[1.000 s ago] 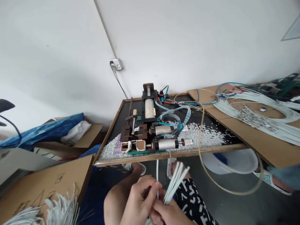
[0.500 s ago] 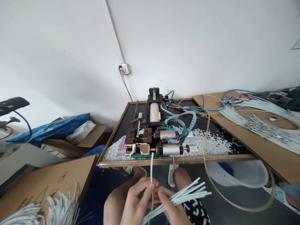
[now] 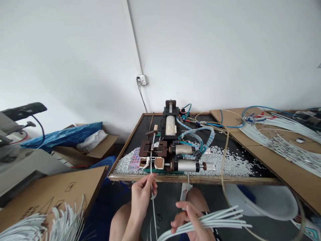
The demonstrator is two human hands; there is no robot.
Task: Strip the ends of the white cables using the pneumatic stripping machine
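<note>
My left hand (image 3: pixel 144 190) pinches a single white wire (image 3: pixel 151 167) between thumb and fingers. The wire's far end reaches in between the two padded jaws (image 3: pixel 159 163) of a pneumatic machine (image 3: pixel 173 134) on the table. Lower right, my right hand (image 3: pixel 189 219) is curled around a bundle of white wires (image 3: pixel 220 219) whose ends fan out to the right. The bundle's other part runs down out of view.
Small white clippings (image 3: pixel 230 160) lie over the black wood-edged table (image 3: pixel 195 179). A phone (image 3: pixel 134 159) lies left of the jaws. Coiled white wires (image 3: pixel 276 134) rest on cardboard at right. More wires (image 3: pixel 67 221) lie on a carton at lower left. A white tub (image 3: pixel 276 201) stands below.
My left hand has moved forward and left, bringing the single wire's end between the jaws. My right hand has drawn apart to the right with the bundle. The view has shifted slightly.
</note>
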